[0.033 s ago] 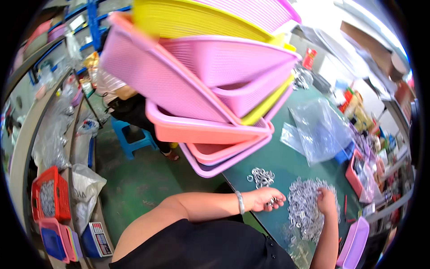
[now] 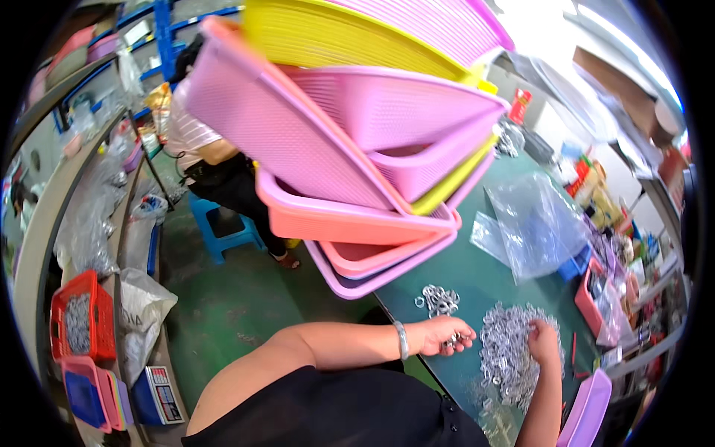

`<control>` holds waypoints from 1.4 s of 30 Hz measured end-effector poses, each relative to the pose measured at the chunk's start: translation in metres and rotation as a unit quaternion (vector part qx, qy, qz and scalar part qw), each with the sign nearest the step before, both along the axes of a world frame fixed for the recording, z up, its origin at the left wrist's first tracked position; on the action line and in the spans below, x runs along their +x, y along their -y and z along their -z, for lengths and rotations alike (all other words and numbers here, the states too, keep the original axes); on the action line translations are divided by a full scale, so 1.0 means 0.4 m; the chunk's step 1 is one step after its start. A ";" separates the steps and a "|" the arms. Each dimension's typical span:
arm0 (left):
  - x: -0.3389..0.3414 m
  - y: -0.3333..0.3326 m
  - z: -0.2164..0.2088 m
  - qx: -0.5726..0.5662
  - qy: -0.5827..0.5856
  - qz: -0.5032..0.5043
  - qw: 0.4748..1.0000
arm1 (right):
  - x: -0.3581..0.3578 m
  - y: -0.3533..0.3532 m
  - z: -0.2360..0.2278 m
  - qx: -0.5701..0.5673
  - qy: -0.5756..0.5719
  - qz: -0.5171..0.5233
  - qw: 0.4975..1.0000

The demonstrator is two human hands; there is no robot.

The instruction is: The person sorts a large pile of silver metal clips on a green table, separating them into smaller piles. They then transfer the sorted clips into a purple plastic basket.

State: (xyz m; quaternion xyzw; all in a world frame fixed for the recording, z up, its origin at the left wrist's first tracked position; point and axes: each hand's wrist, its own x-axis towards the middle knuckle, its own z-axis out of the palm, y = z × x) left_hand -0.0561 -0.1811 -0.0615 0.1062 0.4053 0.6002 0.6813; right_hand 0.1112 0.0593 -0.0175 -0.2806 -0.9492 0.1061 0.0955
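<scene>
My left hand (image 2: 445, 337), a silver-coloured bangle (image 2: 401, 340) at its wrist, is turned palm up at the table's near edge. Its fingers curl round several small metal rings (image 2: 452, 340). Just beyond it lies a small heap of larger silver rings (image 2: 441, 300). To its right spreads a wide pile of silver metal rings (image 2: 514, 350) on the green table (image 2: 463, 264). My right hand (image 2: 544, 340) rests at the right side of that pile with its fingertips pinched together; what they hold, if anything, is hidden.
A tall stack of pink, purple and yellow plastic baskets (image 2: 357, 223) looms ahead. Clear plastic bags (image 2: 532, 227) lie farther back. Red tools (image 2: 573, 354) and a purple tray (image 2: 586, 410) are at right. Behind the stack, a person (image 2: 216, 171) stands by a blue stool (image 2: 220, 231).
The view has shifted slightly, so the basket stack appears a little lower and farther right. Both hands stay in nearly the same places.
</scene>
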 end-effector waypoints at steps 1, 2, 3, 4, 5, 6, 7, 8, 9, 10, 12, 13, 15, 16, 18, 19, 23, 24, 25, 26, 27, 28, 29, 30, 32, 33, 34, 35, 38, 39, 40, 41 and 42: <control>-0.005 0.005 0.008 0.000 0.001 -0.002 1.000 | 0.002 -0.016 0.019 -0.002 -0.004 -0.007 1.000; -0.015 0.013 0.008 0.003 -0.002 -0.002 1.000 | 0.000 -0.028 0.024 0.001 -0.009 -0.009 1.000; -0.023 0.021 0.010 -0.002 0.001 -0.007 1.000 | -0.004 -0.027 0.026 0.012 -0.004 -0.002 1.000; -0.034 0.022 0.019 0.000 0.001 -0.007 1.000 | -0.010 -0.025 0.022 0.023 0.001 0.005 1.000; -0.044 0.022 0.027 0.002 0.001 -0.006 1.000 | -0.016 -0.024 0.019 0.036 0.004 0.014 0.999; -0.050 0.027 0.030 0.008 0.004 -0.007 1.000 | -0.017 -0.026 0.024 0.041 -0.003 0.009 0.999; -0.057 0.033 0.032 0.014 0.006 -0.008 1.000 | -0.019 -0.029 0.028 0.048 -0.011 0.004 0.999; -0.060 0.034 0.038 0.020 0.010 -0.007 1.000 | -0.019 -0.026 0.031 0.053 -0.017 0.000 0.998; -0.065 0.036 0.042 0.027 0.013 -0.007 1.000 | -0.024 -0.023 0.030 0.059 -0.016 -0.001 0.998; -0.071 0.038 0.043 0.035 0.016 -0.007 0.999 | -0.030 -0.018 0.027 0.065 -0.015 -0.001 0.998; -0.080 0.030 0.057 0.052 0.024 0.000 0.998 | -0.020 -0.029 0.029 0.092 -0.009 -0.028 0.995; -0.088 0.028 0.063 0.056 0.023 -0.005 0.998 | -0.019 -0.044 0.035 0.086 -0.006 -0.019 0.996; -0.096 0.018 0.079 0.059 0.027 -0.010 0.998 | -0.009 -0.076 0.054 0.072 0.006 0.004 0.997; -0.096 0.015 0.082 0.058 0.031 -0.007 0.998 | 0.011 -0.125 0.079 0.068 0.014 -0.002 0.998; -0.106 0.017 0.092 0.050 0.035 -0.013 0.998 | -0.010 -0.104 0.066 0.031 0.032 0.010 0.999; -0.107 0.017 0.095 0.053 0.039 -0.014 0.998 | -0.021 -0.095 0.056 0.014 0.042 0.017 0.999; -0.105 0.011 0.112 0.068 0.048 -0.008 0.996 | -0.028 -0.051 0.025 0.006 0.056 0.009 0.998; -0.104 0.012 0.113 0.073 0.053 -0.005 0.996 | -0.018 -0.062 0.032 0.021 0.049 -0.008 0.999; -0.105 0.013 0.112 0.079 0.058 -0.003 0.995 | -0.010 -0.078 0.039 0.016 0.052 0.003 0.999; -0.099 0.018 0.101 0.077 0.057 -0.001 0.995 | 0.008 -0.097 0.048 0.011 0.055 0.017 0.998; -0.101 0.019 0.105 0.079 0.059 -0.001 0.995 | 0.010 -0.124 0.070 0.001 0.059 0.025 0.998; -0.101 0.018 0.110 0.081 0.062 -0.001 0.995 | 0.013 -0.151 0.090 -0.009 0.055 0.031 0.998; -0.104 0.020 0.114 0.083 0.063 -0.002 0.995 | 0.003 -0.148 0.094 -0.038 0.054 0.049 0.997; -0.107 0.025 0.111 0.083 0.061 -0.002 0.995 | -0.012 -0.114 0.072 -0.065 0.054 0.066 0.994; -0.107 0.027 0.112 0.081 0.057 -0.002 0.995 | -0.024 -0.078 0.044 -0.096 0.058 0.084 0.990; -0.105 0.027 0.112 0.081 0.056 -0.001 0.995 | -0.024 -0.071 0.035 -0.100 0.061 0.085 0.989; -0.105 0.028 0.111 0.085 0.054 -0.002 0.995 | -0.025 -0.062 0.027 -0.105 0.064 0.085 0.989; -0.105 0.029 0.112 0.088 0.054 -0.004 0.995 | -0.030 -0.051 0.016 -0.114 0.066 0.087 0.987; -0.102 0.035 0.111 0.099 0.040 -0.006 0.994 | -0.037 -0.038 0.000 -0.151 0.066 0.091 0.982; -0.100 0.036 0.110 0.103 0.033 -0.006 0.994 | -0.032 -0.048 0.002 -0.169 0.062 0.091 0.979; -0.098 0.035 0.111 0.105 0.032 -0.006 0.994 | -0.027 -0.057 0.004 -0.187 0.059 0.091 0.976; -0.096 0.036 0.114 0.107 0.029 -0.007 0.994 | -0.023 -0.066 0.006 -0.187 0.063 0.086 0.977; -0.095 0.035 0.115 0.108 0.027 -0.009 0.994 | -0.020 -0.074 0.008 -0.186 0.068 0.081 0.977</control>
